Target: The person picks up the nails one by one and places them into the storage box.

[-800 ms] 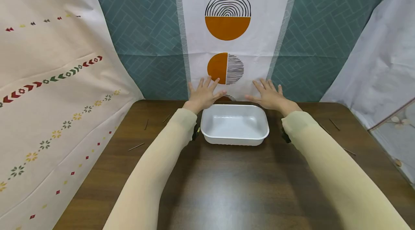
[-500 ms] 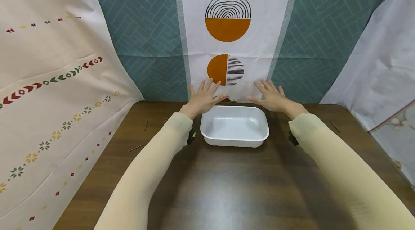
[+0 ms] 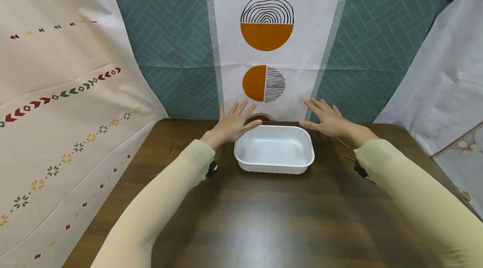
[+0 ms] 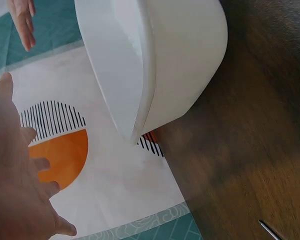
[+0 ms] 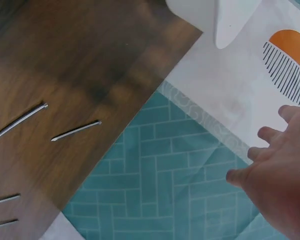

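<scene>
Near the far edge of the worktop point(image 3: 260, 213), about midway between its far corners, sits a white tub point(image 3: 274, 150), upright, its open top showing a smooth white floor with a faint glare. Both hands are spread, fingers extended, with hold of nothing: the left hand point(image 3: 231, 126) is over by the tub's far left corner, the right hand point(image 3: 330, 122) just beyond its far right one. Toward the worktop's left edge one nail point(image 3: 171, 147) lies in view; a second nail point(image 3: 154, 176) is mostly covered by the left sleeve point(image 3: 166, 196). Toward the right edge, the right wrist view shows a whole nail point(image 5: 76, 131) near the far edge and three more nails point(image 5: 20, 121) cut off at the picture's left side. Both wrist views cut off the tub, the right one keeping only a corner.
</scene>
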{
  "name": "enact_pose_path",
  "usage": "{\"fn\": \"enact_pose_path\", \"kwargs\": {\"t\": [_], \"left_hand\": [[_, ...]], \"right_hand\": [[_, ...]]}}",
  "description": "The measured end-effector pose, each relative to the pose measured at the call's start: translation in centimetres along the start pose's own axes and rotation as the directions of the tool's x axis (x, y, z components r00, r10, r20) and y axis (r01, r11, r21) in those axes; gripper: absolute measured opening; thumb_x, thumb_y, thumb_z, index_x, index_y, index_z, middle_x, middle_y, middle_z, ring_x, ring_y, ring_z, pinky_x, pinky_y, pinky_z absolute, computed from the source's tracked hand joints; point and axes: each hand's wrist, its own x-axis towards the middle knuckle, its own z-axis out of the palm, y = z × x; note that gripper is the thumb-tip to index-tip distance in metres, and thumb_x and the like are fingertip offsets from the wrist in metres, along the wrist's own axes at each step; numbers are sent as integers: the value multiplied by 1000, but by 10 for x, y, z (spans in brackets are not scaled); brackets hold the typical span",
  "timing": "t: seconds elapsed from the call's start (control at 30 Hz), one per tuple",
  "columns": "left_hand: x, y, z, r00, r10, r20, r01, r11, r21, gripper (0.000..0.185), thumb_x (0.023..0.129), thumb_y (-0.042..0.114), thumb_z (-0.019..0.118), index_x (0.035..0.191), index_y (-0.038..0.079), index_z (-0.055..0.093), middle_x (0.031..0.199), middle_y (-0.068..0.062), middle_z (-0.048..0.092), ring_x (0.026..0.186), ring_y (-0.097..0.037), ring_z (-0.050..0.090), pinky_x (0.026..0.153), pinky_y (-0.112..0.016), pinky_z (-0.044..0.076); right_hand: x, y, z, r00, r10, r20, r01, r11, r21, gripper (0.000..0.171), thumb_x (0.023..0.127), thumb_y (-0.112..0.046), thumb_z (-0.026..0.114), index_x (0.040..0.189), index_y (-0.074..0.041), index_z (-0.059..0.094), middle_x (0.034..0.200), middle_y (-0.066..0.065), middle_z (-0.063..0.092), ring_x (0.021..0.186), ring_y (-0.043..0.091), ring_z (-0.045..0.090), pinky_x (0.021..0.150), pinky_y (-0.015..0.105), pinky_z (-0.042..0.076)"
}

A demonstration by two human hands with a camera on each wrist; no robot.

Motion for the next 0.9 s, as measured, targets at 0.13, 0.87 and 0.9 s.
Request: {"fn": "enact_pose_path", "kwargs": {"t": [0.13,0.87,0.9], "left_hand": [[-7,1,1,1000,25,5,-25,1000,-10,78,105,69,33,169,28,16,175,-8,6,160,-37,4,117,-74,-8],[-42,-18,2,998,58,22,-55,991,-123,75,107,63,37,169,29,13,175,-6,4,159,-38,7,118,-74,0],[-43,-19,1,998,58,20,-55,988,-142,74,108,62,37,169,28,13,175,-6,3,159,-38,7,118,-74,1]], "right_hand": [[-9,3,0,1000,-12,6,12,1000,-15,90,104,-57,55,169,-13,11,171,27,4,155,53,-3,117,74,-6],[-43,38,0,999,-25,39,23,999,43,90,104,-49,60,167,-7,12,170,30,4,153,57,-3,116,76,1],[-45,39,0,999,-22,45,20,998,53,89,104,-48,60,168,-7,11,170,29,3,153,57,-2,115,78,2]]}}
